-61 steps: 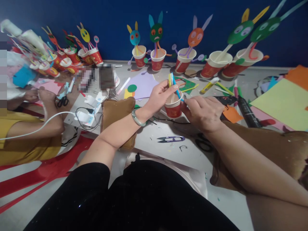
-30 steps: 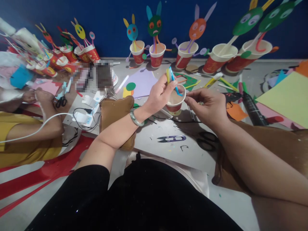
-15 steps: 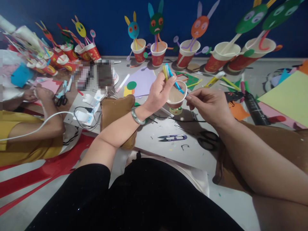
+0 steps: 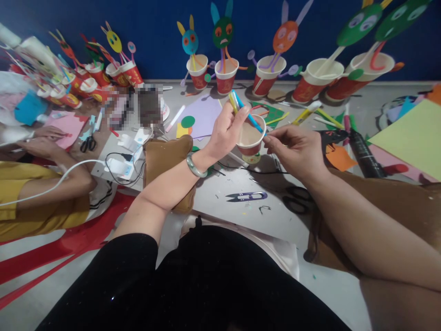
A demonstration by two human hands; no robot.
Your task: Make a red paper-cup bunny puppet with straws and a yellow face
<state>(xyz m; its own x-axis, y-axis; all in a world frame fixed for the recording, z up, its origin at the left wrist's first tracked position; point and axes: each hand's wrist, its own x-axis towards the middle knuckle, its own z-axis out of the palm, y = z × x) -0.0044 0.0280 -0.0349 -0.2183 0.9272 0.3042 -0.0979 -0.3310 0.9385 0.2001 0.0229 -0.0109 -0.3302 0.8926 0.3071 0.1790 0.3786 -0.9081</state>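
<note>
Behind everything is a dark blue wall (image 4: 144, 27), and a row of red and white cups (image 4: 225, 83) with silly paper faces stands at the back of the surface (image 4: 217, 191). Near the middle is one more paper cup (image 4: 250, 148). The left hand (image 4: 225, 131) is next to it, with its fingers pinching a blue stick (image 4: 253, 120) and a yellow stick (image 4: 234, 102). The blue one slants across the cup's top. The right hand (image 4: 298, 149) has its fingers pinched on the blue stick's low end, by the cup's rim. Little purple snips (image 4: 258, 196) lie closer to the person.
</note>
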